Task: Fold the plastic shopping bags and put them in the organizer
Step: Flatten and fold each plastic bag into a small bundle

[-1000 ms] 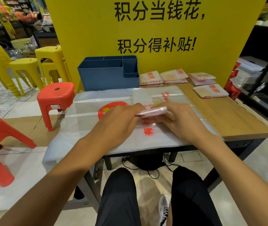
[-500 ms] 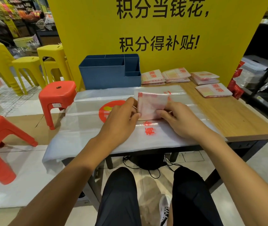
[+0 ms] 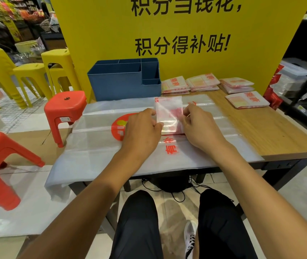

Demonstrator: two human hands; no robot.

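Fingertips of both hands are hidden behind or under the folded bag (image 3: pixel 168 114), so the exact grip is hard to read. Left hand (image 3: pixel 141 128) pinches the bag's left edge, right hand (image 3: pixel 198 126) pinches its right edge; bag stands roughly upright between them, a small rectangle of clear, glossy plastic with blurred red print. It sits above a big flat bag (image 3: pixel 96 139) spread over the table (image 3: pixel 272 131), thin translucent film with creases, a red round logo partly covered by the left hand, and red characters. Film's left end droops off the table edge. Organizer (image 3: pixel 122 81): blue matte plastic box, several compartments, insides not visible, behind the spread bag. Folded stacks (image 3: pixel 203 84) lie right of it on wood-grain tabletop. Red stool (image 3: pixel 66 111) at left, cut off partly by the film.
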